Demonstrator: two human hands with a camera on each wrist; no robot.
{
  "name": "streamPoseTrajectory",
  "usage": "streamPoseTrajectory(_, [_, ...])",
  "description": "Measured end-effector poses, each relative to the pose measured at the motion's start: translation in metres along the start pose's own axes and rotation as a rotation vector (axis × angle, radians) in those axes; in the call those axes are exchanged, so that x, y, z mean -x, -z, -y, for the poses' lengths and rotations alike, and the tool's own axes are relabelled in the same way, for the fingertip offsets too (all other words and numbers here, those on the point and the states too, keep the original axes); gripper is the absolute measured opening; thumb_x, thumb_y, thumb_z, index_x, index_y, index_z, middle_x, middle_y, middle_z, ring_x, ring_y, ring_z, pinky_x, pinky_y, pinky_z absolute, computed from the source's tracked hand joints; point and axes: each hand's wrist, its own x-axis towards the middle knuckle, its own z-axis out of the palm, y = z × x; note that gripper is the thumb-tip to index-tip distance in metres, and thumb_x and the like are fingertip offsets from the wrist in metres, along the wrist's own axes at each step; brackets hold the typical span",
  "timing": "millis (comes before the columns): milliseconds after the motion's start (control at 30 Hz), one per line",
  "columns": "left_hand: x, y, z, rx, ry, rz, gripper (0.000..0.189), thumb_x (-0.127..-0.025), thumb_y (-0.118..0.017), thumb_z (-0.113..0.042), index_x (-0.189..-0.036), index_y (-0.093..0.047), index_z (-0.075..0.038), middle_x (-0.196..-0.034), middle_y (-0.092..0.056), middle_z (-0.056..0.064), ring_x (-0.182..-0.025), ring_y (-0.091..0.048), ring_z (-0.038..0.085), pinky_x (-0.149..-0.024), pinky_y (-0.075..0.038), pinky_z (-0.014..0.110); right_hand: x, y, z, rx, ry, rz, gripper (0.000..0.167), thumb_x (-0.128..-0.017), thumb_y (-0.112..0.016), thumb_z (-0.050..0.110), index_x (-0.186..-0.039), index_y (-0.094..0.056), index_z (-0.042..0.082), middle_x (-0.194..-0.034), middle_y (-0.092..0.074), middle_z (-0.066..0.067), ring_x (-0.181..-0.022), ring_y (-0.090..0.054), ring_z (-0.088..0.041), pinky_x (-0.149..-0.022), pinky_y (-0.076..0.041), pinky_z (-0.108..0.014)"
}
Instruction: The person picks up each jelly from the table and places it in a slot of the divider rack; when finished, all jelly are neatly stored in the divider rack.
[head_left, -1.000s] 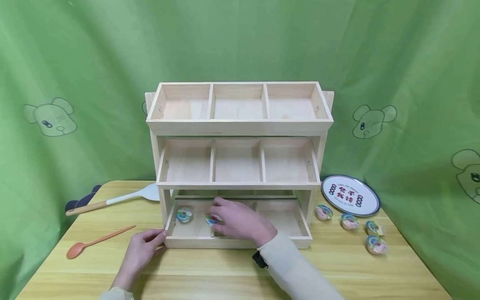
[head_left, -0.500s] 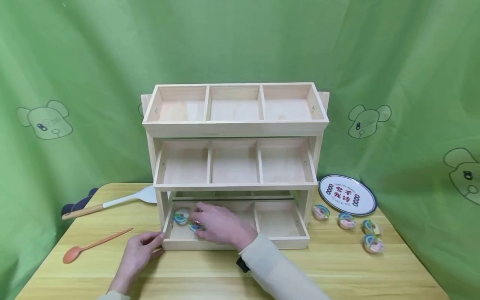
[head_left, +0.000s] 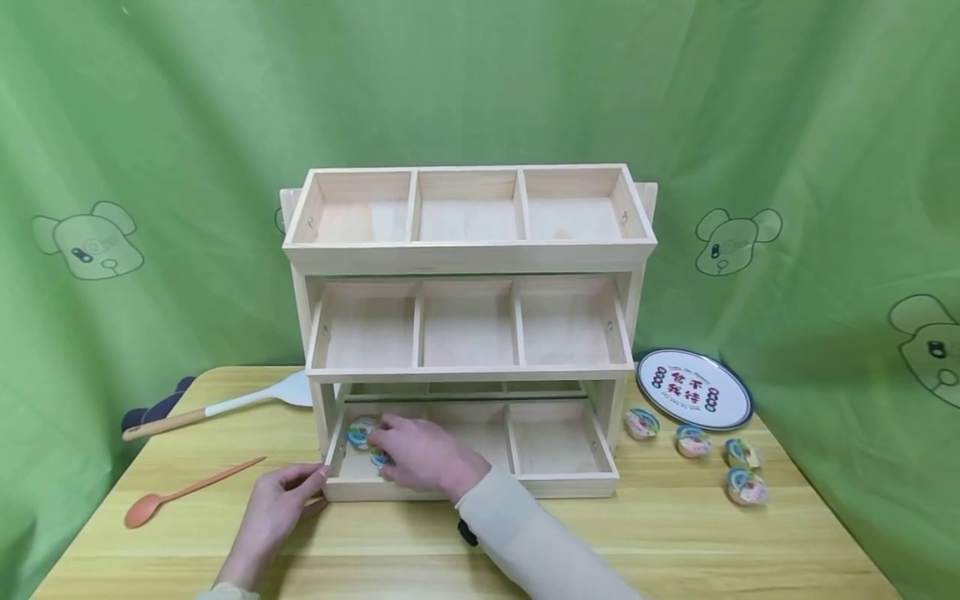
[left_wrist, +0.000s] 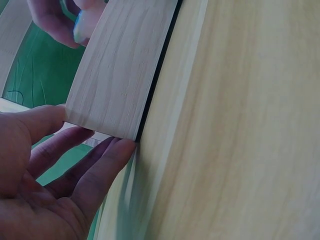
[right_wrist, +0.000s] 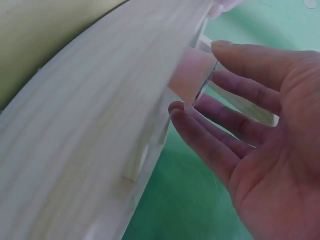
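Observation:
My right hand (head_left: 423,454) holds a small jelly cup (head_left: 379,457) low in the left compartment of the bottom tray (head_left: 472,489) of a wooden three-tier rack. In the right wrist view, the pinkish jelly cup (right_wrist: 192,75) sits between thumb and fingers, behind the tray's front board. Another jelly cup (head_left: 362,433) lies in that compartment, just left of the held one. At the tray's front left corner is my left hand (head_left: 277,508). The left wrist view shows the left hand (left_wrist: 55,175) gripping the end of the front board (left_wrist: 122,70), thumb and fingertips on its edges.
Several jelly cups (head_left: 693,442) stand right of the rack, near an oval plate (head_left: 693,387) with a dark rim. On the left lie a white spatula (head_left: 247,400) with a wooden handle and an orange spoon (head_left: 187,492). A green curtain (head_left: 480,83) hangs behind.
The right hand has moved left with the jelly cup, from near the first divider to beside the other cup. The left hand stays at the tray corner. The head view has shifted slightly.

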Motion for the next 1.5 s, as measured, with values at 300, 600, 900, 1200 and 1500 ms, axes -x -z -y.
streamPoseTrajectory(300, [-0.001, -0.002, -0.001, -0.002, 0.003, -0.003, 0.030, -0.094, -0.064, -0.003, -0.119, -0.061, 0.014, -0.118, -0.060, 0.028, -0.099, -0.066, 0.031, -0.084, -0.060, 0.031, -0.009, -0.014, -0.005, 0.023, -0.042, 0.034, 0.034, -0.092, -0.072, 0.024, -0.125, -0.065, 0.017, -0.131, -0.056, -0.009, -0.092, -0.060, -0.014, -0.083, -0.056, -0.025])
streamPoseTrajectory(600, [0.001, -0.002, 0.001, -0.007, 0.011, 0.004, 0.029, -0.094, -0.064, -0.002, -0.118, -0.061, 0.015, -0.117, -0.060, 0.029, -0.097, -0.066, 0.030, -0.084, -0.060, 0.031, -0.012, -0.024, -0.009, 0.069, -0.029, 0.048, 0.035, -0.090, -0.074, 0.025, -0.122, -0.066, 0.017, -0.121, -0.059, -0.004, -0.084, -0.060, -0.012, -0.078, -0.056, -0.023])
streamPoseTrajectory(900, [-0.001, 0.000, 0.001, 0.005, 0.002, -0.004, 0.028, -0.094, -0.063, -0.002, -0.117, -0.062, 0.014, -0.117, -0.060, 0.028, -0.098, -0.066, 0.028, -0.084, -0.059, 0.030, -0.015, -0.024, -0.008, 0.068, -0.040, 0.051, 0.037, -0.089, -0.075, 0.026, -0.124, -0.066, 0.018, -0.123, -0.059, -0.004, -0.081, -0.058, -0.011, -0.075, -0.056, -0.023])
streamPoseTrajectory(1200, [0.000, 0.000, 0.002, 0.007, 0.006, -0.005, 0.029, -0.095, -0.063, -0.002, -0.118, -0.061, 0.015, -0.118, -0.060, 0.028, -0.099, -0.066, 0.029, -0.084, -0.059, 0.030, -0.008, -0.018, -0.012, 0.029, 0.009, 0.020, 0.035, -0.091, -0.072, 0.030, -0.122, -0.066, 0.017, -0.127, -0.059, -0.006, -0.091, -0.059, -0.010, -0.085, -0.055, -0.026])
streamPoseTrajectory(1500, [-0.002, 0.000, 0.000, 0.006, 0.004, -0.003, 0.029, -0.095, -0.064, -0.003, -0.118, -0.061, 0.015, -0.119, -0.060, 0.028, -0.100, -0.065, 0.030, -0.084, -0.060, 0.031, 0.013, 0.001, -0.018, -0.122, 0.025, -0.044, 0.038, -0.093, -0.068, 0.028, -0.129, -0.063, 0.016, -0.140, -0.051, -0.003, -0.117, -0.055, -0.018, -0.101, -0.049, -0.032])
